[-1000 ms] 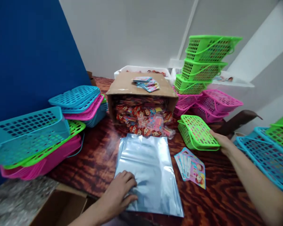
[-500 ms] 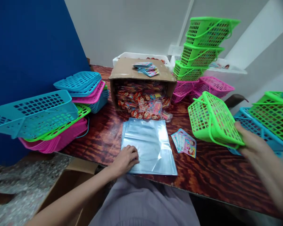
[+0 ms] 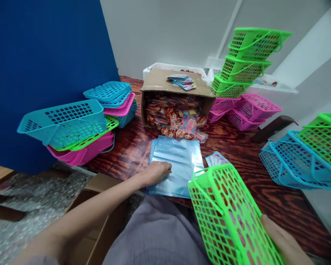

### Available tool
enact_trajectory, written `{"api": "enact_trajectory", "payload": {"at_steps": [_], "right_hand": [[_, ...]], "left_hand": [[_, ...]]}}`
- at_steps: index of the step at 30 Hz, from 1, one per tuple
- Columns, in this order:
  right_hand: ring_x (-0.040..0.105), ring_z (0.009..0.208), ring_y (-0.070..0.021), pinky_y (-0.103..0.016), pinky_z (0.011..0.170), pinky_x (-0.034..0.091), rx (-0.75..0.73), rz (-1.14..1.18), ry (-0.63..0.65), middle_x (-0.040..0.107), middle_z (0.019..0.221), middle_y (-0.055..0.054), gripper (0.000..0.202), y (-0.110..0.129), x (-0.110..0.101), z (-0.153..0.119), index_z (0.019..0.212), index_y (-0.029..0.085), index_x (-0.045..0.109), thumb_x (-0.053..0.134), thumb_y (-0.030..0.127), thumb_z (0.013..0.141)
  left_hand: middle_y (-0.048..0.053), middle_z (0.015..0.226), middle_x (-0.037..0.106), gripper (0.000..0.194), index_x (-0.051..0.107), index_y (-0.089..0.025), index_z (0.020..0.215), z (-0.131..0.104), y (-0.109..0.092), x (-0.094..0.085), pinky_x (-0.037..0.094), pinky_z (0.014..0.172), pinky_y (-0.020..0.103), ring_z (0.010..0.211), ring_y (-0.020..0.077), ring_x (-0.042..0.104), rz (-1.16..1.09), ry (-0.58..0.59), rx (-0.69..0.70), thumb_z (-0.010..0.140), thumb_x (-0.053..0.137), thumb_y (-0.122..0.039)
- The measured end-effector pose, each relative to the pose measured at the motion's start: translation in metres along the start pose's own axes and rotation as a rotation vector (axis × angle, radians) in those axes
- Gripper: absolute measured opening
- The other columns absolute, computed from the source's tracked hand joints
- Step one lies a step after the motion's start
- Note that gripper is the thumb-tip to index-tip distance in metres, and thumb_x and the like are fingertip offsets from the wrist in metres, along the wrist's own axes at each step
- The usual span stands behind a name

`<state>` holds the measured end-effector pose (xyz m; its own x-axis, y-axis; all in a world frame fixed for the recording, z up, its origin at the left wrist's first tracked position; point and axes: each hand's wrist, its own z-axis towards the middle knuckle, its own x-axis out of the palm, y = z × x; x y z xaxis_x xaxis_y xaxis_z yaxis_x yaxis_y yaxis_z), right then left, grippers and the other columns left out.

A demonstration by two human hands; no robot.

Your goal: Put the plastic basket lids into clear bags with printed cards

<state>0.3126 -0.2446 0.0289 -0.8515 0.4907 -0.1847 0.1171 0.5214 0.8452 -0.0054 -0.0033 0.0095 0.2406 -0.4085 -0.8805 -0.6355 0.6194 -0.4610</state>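
Note:
My left hand [image 3: 160, 172] is closed, its fingers curled at the left side of a stack of clear plastic bags [image 3: 182, 158]; its fingertips are partly hidden, and it appears to pinch the top bag. My right hand [image 3: 278, 235] grips a green plastic basket [image 3: 234, 209] by its side. That basket is tilted in front of me at the table's near edge, with colourful contents showing through its holes. It covers the lower right corner of the bags and part of a fan of printed cards [image 3: 216, 158].
A cardboard box [image 3: 179, 79] holds small wrapped packs, with more cards on top. Nested baskets [image 3: 81, 147] stand at the left. Filled green baskets [image 3: 245, 66] are stacked on pink ones [image 3: 253, 106] behind; blue baskets [image 3: 289, 158] stand at the right. An open carton [image 3: 99, 221] is below.
My right hand has brought the green basket from the right down and closer to me, over the table edge. My left hand remains at the bags, its fingers curled tighter. The view has shifted.

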Motion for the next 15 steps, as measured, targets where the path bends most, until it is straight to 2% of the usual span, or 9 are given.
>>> {"api": "enact_trajectory", "payload": {"at_steps": [2, 5, 7, 11, 15], "right_hand": [[0.062, 0.118, -0.038, -0.043, 0.091, 0.059, 0.069, 0.051, 0.07, 0.069, 0.124, -0.013, 0.072, -0.007, 0.013, -0.004, 0.108, 0.022, 0.075, 0.076, 0.075, 0.059], [0.057, 0.126, -0.0338, -0.037, 0.099, 0.054, 0.077, 0.118, 0.119, 0.064, 0.132, -0.009, 0.073, -0.013, 0.042, -0.013, 0.117, 0.022, 0.072, 0.074, 0.074, 0.066], [0.059, 0.124, -0.0328, -0.035, 0.099, 0.053, 0.062, 0.137, 0.135, 0.066, 0.131, -0.009, 0.071, -0.015, 0.064, -0.019, 0.118, 0.021, 0.071, 0.074, 0.072, 0.069], [0.066, 0.11, -0.0325, -0.037, 0.096, 0.054, 0.009, 0.113, 0.264, 0.072, 0.118, -0.009, 0.065, -0.018, 0.097, -0.03, 0.118, 0.02, 0.071, 0.068, 0.07, 0.077], [0.065, 0.111, -0.0319, -0.034, 0.095, 0.053, -0.067, -0.002, 0.194, 0.073, 0.114, -0.008, 0.064, -0.022, 0.11, -0.038, 0.109, 0.019, 0.073, 0.063, 0.074, 0.078]], "left_hand": [[0.006, 0.087, 0.069, 0.014, 0.064, -0.019, 0.089, -0.001, -0.002, -0.004, 0.039, 0.067, 0.025, 0.078, 0.0189, 0.061, -0.007, -0.009, 0.006, 0.094, 0.052, -0.023], [0.005, 0.081, 0.069, 0.013, 0.065, -0.019, 0.09, -0.002, -0.003, -0.008, 0.037, 0.065, 0.025, 0.074, 0.0188, 0.061, -0.049, -0.028, 0.014, 0.093, 0.052, -0.021], [0.004, 0.077, 0.068, 0.014, 0.065, -0.018, 0.086, -0.002, -0.002, -0.011, 0.035, 0.063, 0.025, 0.071, 0.0181, 0.06, -0.089, -0.039, 0.026, 0.092, 0.053, -0.02], [0.001, 0.074, 0.066, 0.012, 0.063, -0.018, 0.082, -0.002, 0.002, -0.015, 0.035, 0.062, 0.024, 0.068, 0.0158, 0.057, -0.185, -0.064, 0.057, 0.088, 0.053, -0.018], [-0.001, 0.074, 0.064, 0.014, 0.061, -0.018, 0.08, 0.003, 0.007, -0.017, 0.038, 0.065, 0.023, 0.07, 0.014, 0.057, -0.29, -0.114, 0.05, 0.09, 0.051, -0.022]]}}
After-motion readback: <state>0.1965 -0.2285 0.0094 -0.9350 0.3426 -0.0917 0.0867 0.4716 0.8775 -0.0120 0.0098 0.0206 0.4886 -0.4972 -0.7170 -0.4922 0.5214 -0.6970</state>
